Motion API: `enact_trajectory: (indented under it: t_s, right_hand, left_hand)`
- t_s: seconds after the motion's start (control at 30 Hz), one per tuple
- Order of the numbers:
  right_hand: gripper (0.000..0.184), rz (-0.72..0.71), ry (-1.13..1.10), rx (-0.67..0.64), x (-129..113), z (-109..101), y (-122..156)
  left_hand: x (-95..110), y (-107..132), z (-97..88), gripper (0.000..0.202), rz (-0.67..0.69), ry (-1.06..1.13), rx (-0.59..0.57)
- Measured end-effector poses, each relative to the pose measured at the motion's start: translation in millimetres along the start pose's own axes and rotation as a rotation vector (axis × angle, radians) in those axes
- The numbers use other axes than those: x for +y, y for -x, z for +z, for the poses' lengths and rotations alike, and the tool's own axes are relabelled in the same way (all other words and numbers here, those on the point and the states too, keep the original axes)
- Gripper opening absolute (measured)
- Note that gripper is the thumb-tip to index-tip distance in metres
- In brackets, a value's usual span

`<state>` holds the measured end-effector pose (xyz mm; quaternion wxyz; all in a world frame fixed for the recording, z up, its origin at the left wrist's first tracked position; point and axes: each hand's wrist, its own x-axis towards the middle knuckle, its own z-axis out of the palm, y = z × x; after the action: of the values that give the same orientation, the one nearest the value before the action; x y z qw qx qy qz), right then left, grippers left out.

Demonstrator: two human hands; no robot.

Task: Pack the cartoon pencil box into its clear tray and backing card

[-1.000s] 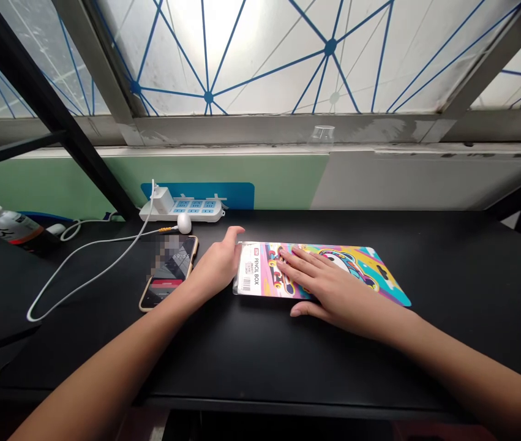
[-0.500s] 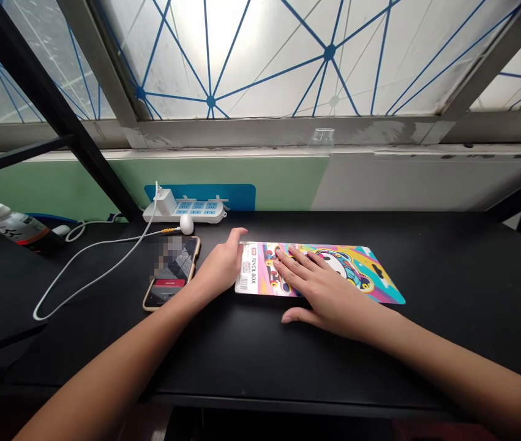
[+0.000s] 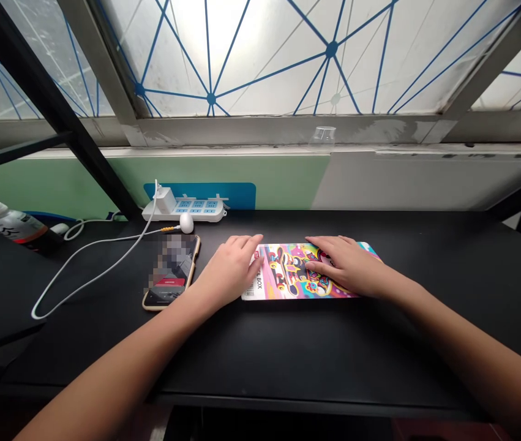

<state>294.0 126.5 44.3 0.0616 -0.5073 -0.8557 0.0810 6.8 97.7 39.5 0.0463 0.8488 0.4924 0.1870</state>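
Item: one flat rectangular pencil box [image 3: 288, 275], glossy, printed in pink, yellow and turquoise with a cartoon skateboard motif, a white "PENCIL BOX" label at its left end. Position: lying flat on a matte black desk [image 3: 333, 349], slightly right of centre in the view, its long axis running left to right, roughly parallel to the desk's far edge. Left hand [image 3: 231, 269]: open, fingers slightly spread, tips resting on the left end of the box, palm and wrist off it. Right hand [image 3: 349, 264]: open, fingers lightly curved, lying across the right part of the box and covering its far right end. Neither hand closes around the box; it lies between them, with its printed middle exposed. The right hand covers more of it; the left touches only the end. Adjacent: a smartphone in a gold-edged case [image 3: 171, 272], screen blurred, just left of the left hand. Further back: a white power strip with blue sockets [image 3: 198, 211], a white cable [image 3: 90, 264] trailing across the desk, and a white-capped plastic bottle [image 3: 14, 225] at far left.
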Motion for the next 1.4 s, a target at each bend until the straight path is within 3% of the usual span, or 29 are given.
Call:
enact_trajectory:
  t_s: [0.2,0.3,0.4,0.47,0.57,0.67,0.83,0.97,1.07,1.23,1.4]
  right_hand:
    - [0.066,-0.056,0.025,0.177,-5.9,6.1,-3.2]
    - [0.058,-0.156,0.121,0.409,-11.3,5.0,-1.8]
    - [0.042,-0.296,0.218,0.633,-20.3,-0.4,3.1]
    - [0.032,-0.368,0.248,0.712,-29.3,-4.9,9.5]
    - [0.021,-0.414,0.292,0.751,-45.2,-9.2,21.9]
    - [0.007,-0.432,0.396,0.684,-59.5,-6.5,32.1]
    - [0.018,-0.534,0.393,0.509,-67.5,14.0,32.9]
    - [0.038,-0.586,0.211,0.345,-63.1,20.4,29.9]
    - [0.036,-0.56,0.076,0.264,-56.7,12.9,30.3]
    - [0.034,-0.48,-0.069,0.169,-37.4,0.4,27.8]
    - [0.071,-0.261,-0.051,0.078,-10.6,-4.8,23.8]
  left_hand:
    - [-5.0,-1.3,2.6,0.045,0.098,0.034,0.027]
    - [-6.1,-2.5,-1.0,0.049,0.158,-0.005,0.196]
    - [-3.2,-1.4,-7.1,0.039,0.248,-0.086,0.412]
    - [0.2,0.9,-12.2,0.025,0.306,-0.134,0.506]
    - [6.8,5.5,-19.5,0.009,0.387,-0.187,0.549]
    - [15.9,10.2,-21.5,0.009,0.507,-0.237,0.452]
    - [27.8,12.6,-10.0,0.026,0.594,-0.179,0.245]
    - [22.5,8.9,-8.1,0.03,0.503,-0.089,0.212]
    - [12.1,6.9,-7.4,0.043,0.381,-0.087,0.164]
    - [1.5,7.4,3.9,0.063,0.172,-0.118,-0.065]
    - [1.2,8.2,5.9,0.058,0.178,-0.116,-0.101]
